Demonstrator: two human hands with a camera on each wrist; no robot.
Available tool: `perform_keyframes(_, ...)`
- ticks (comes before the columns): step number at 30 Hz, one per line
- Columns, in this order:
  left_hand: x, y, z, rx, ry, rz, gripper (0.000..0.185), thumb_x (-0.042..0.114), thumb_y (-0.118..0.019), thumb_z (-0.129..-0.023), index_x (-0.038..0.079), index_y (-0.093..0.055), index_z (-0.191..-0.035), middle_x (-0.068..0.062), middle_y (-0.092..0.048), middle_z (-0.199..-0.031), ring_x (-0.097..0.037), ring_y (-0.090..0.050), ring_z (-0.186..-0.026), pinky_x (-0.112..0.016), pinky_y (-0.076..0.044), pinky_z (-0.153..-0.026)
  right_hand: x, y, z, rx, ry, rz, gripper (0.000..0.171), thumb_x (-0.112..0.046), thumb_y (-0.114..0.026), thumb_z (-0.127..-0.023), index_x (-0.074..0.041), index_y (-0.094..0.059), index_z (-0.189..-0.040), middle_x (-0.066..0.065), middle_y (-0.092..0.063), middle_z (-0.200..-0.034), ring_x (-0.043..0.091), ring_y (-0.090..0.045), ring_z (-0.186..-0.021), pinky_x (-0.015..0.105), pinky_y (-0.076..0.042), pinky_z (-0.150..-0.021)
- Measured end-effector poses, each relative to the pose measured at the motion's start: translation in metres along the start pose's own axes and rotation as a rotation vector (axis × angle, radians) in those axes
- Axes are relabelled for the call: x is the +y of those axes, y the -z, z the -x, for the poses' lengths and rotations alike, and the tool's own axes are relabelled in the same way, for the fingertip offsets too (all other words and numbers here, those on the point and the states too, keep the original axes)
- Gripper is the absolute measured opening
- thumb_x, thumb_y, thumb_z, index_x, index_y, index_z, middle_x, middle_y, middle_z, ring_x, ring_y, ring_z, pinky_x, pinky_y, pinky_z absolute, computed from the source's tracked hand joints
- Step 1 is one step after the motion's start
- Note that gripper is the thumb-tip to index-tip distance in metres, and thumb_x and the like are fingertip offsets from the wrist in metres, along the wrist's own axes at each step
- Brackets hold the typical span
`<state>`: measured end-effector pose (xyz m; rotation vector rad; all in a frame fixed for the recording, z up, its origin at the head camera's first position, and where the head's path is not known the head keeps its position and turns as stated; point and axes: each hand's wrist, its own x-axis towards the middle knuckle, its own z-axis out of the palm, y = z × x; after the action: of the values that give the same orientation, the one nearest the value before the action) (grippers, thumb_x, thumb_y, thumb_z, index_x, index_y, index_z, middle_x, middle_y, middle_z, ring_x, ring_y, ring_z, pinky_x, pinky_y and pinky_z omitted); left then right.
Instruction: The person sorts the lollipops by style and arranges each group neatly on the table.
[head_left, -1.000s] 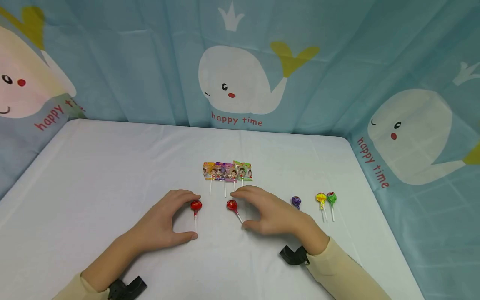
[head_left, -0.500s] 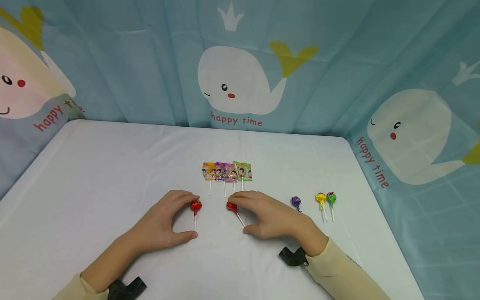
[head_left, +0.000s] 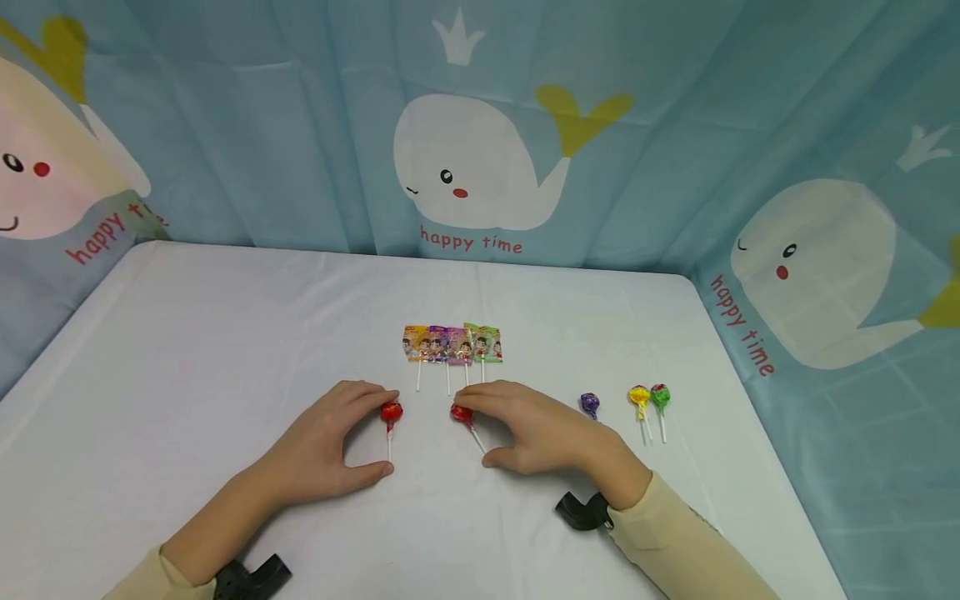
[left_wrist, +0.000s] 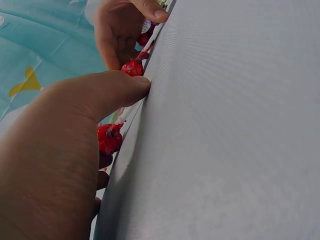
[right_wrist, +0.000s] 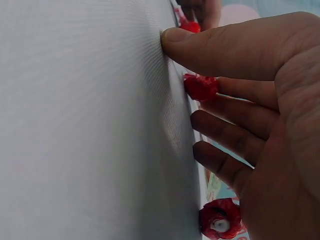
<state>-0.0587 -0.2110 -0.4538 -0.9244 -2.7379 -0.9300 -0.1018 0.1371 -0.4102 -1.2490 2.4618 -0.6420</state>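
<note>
Two red-wrapped lollipops lie on the white cloth, one by each hand. My left hand (head_left: pixel 318 450) curves loosely about the left red lollipop (head_left: pixel 391 412); its fingertips are at the candy head and its thumb is beside the stick's lower end. My right hand (head_left: pixel 543 425) reaches over the right red lollipop (head_left: pixel 461 413), fingertips at the head and thumb near the stick end. In the right wrist view the fingers (right_wrist: pixel 225 132) are spread around that lollipop (right_wrist: pixel 201 87), not closed tightly. The left wrist view has the left thumb (left_wrist: pixel 117 87) above its lollipop (left_wrist: pixel 109 138).
Several flat-bagged lollipops (head_left: pixel 452 343) lie in a row beyond the hands. A purple lollipop (head_left: pixel 590 403), partly hidden by the right wrist, a yellow one (head_left: pixel 639 395) and a green one (head_left: pixel 660 394) lie to the right. A patterned curtain (head_left: pixel 300 125) hangs behind the table.
My right hand's fingers have come down onto the head of the right red lollipop, covering its top. The left hand stays in place. The head view has shifted very slightly.
</note>
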Motion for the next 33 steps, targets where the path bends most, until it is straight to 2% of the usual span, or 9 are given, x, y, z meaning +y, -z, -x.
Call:
perform_keyframes(6,-0.002,-0.001,-0.001,0.01,-0.032,-0.009,0.081,0.04,-0.098,-0.078,0.021,-0.064,-0.149,0.012,-0.061,-0.145,-0.015,-0.055,-0.136,-0.041,-0.049,-0.112,0.002,-0.001,-0.003,0.011,0.025,0.0,0.07,-0.027,-0.086,-0.093,-0.014,-0.059,-0.157,-0.003,-0.057,-0.16,0.016,-0.049,-0.15,0.038,-0.037,-0.127)
perform_keyframes(11,-0.004,-0.002,0.0,0.026,-0.062,-0.029,0.079,0.038,-0.096,-0.079,0.02,-0.065,-0.149,0.01,-0.061,-0.146,-0.017,-0.056,-0.136,-0.039,-0.046,-0.113,0.003,-0.002,-0.004,0.02,0.038,0.014,0.069,-0.029,-0.087,-0.092,-0.014,-0.061,-0.154,-0.004,-0.059,-0.157,0.015,-0.051,-0.147,0.037,-0.039,-0.126)
perform_keyframes(16,-0.004,-0.002,-0.001,0.038,-0.073,-0.052,0.08,0.039,-0.096,-0.078,0.017,-0.065,-0.149,0.008,-0.062,-0.147,-0.018,-0.057,-0.135,-0.042,-0.048,-0.112,0.002,-0.002,-0.005,0.023,0.038,0.026,0.069,-0.03,-0.088,-0.092,-0.013,-0.062,-0.153,-0.003,-0.06,-0.155,0.015,-0.052,-0.146,0.037,-0.039,-0.125)
perform_keyframes(26,-0.006,-0.003,-0.003,0.047,-0.044,-0.07,0.084,0.039,-0.097,-0.077,0.012,-0.064,-0.15,0.005,-0.063,-0.147,-0.018,-0.058,-0.135,-0.049,-0.054,-0.108,-0.001,-0.002,-0.009,0.08,0.056,0.059,0.071,-0.037,-0.088,-0.092,-0.012,-0.061,-0.153,0.0,-0.06,-0.155,0.016,-0.053,-0.147,0.037,-0.04,-0.125)
perform_keyframes(33,-0.008,-0.003,-0.004,0.039,-0.025,-0.05,0.084,0.039,-0.097,-0.077,0.013,-0.063,-0.15,0.004,-0.063,-0.147,-0.018,-0.057,-0.136,-0.051,-0.056,-0.108,-0.004,-0.004,-0.016,0.174,0.103,0.035,0.073,-0.037,-0.089,-0.091,-0.011,-0.061,-0.153,-0.001,-0.06,-0.155,0.015,-0.052,-0.147,0.036,-0.039,-0.125)
